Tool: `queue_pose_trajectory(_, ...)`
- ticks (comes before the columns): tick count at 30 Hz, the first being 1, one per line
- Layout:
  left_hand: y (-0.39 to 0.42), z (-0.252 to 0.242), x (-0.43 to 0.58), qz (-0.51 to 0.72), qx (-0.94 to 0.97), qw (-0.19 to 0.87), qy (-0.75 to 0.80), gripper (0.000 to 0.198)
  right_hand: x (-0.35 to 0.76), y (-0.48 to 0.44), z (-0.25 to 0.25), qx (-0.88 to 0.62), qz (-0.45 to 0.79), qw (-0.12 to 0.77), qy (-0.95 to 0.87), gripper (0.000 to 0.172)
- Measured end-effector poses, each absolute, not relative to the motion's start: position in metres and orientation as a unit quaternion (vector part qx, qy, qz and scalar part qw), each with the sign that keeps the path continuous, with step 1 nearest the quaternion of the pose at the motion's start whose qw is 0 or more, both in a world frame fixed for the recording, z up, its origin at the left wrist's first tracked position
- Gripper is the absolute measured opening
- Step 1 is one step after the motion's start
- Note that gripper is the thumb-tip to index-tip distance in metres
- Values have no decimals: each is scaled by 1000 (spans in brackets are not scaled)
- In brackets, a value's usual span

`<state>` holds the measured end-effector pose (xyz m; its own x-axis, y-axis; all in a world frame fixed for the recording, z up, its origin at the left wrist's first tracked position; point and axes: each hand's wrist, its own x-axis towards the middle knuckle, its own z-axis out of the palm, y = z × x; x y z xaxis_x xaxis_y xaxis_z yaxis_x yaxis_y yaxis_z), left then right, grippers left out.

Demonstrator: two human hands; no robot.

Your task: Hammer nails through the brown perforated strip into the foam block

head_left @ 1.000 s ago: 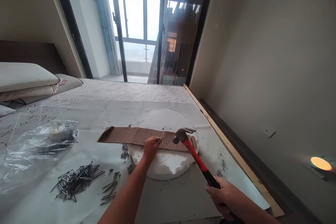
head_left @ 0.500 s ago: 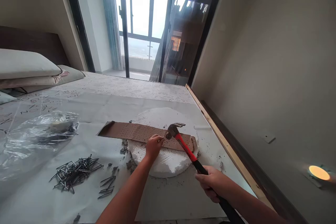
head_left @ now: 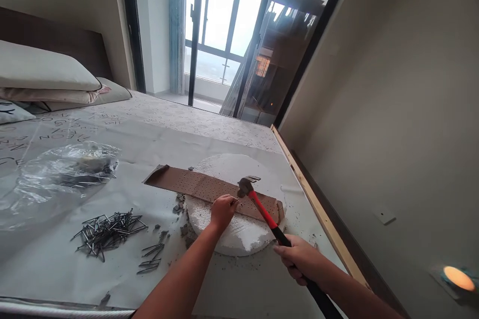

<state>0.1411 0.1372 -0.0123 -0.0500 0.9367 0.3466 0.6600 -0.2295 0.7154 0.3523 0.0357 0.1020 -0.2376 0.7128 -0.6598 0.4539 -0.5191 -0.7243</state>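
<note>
My right hand [head_left: 299, 259] is wrapped around the black grip of a claw hammer [head_left: 265, 212] with a red and black handle. Its metal head is over a brown strip [head_left: 202, 187] dotted with rows of small holes, close to my left fingertips. My left hand [head_left: 223, 209] is closed in a pinch at the strip's near edge, on what looks like a nail, mostly hidden by the fingers. Beneath the strip is a round white slab [head_left: 232, 239] with a rough, crumbly surface. The strip's left end sticks out past the slab and is folded up.
Left of my forearm lie a heap of nails [head_left: 110, 232] and a smaller group of nails [head_left: 150, 257]. A clear plastic bag [head_left: 71, 174] rests behind them. Grey crumbs surround the slab on the pale sheet [head_left: 123, 279]. A wooden rail [head_left: 318, 209] runs along the right edge.
The camera view has tilted and shifted slightly. The hammer head is nearly the same distance from my left fingertips. Both hands keep their holds.
</note>
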Motion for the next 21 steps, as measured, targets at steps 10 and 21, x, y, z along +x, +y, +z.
queue_pose_trajectory(10,136,-14,140,372,685,147,609,20,347,28,107,-619,603,79,-497,27)
queue_pose_trajectory(21,135,-14,139,349,699,139,608,19,345,28,98,-620,614,93,-479,34)
